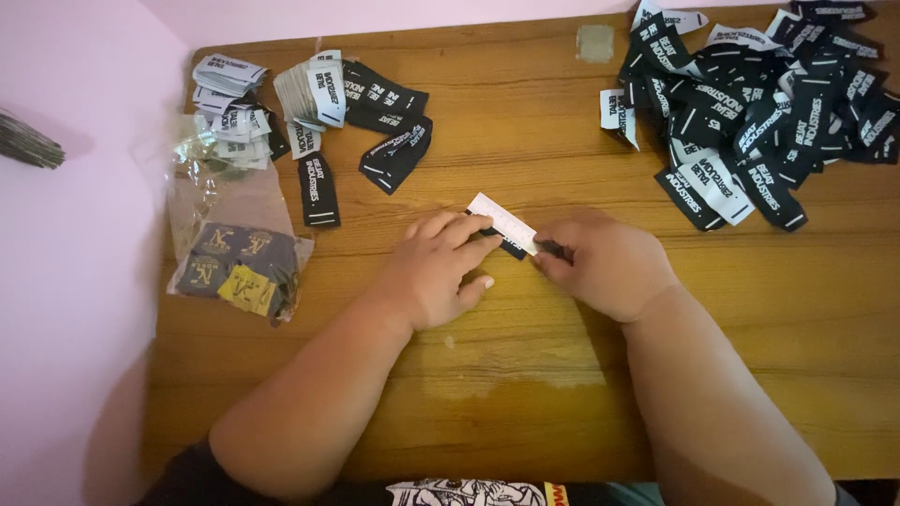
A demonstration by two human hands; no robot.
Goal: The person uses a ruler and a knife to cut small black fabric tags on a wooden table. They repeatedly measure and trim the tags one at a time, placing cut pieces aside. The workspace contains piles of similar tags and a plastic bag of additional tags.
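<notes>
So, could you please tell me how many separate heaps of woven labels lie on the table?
3: a large black heap top right, a folded black-and-white bunch top left-centre, and a small white stack far left.

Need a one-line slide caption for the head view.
Both hands press a woven label flat on a wooden table, label piles around.

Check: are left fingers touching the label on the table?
Touching. Head view: left hand fingers press on the label, overlapping its dark lower edge with no gap; right hand holds the other end.
</notes>
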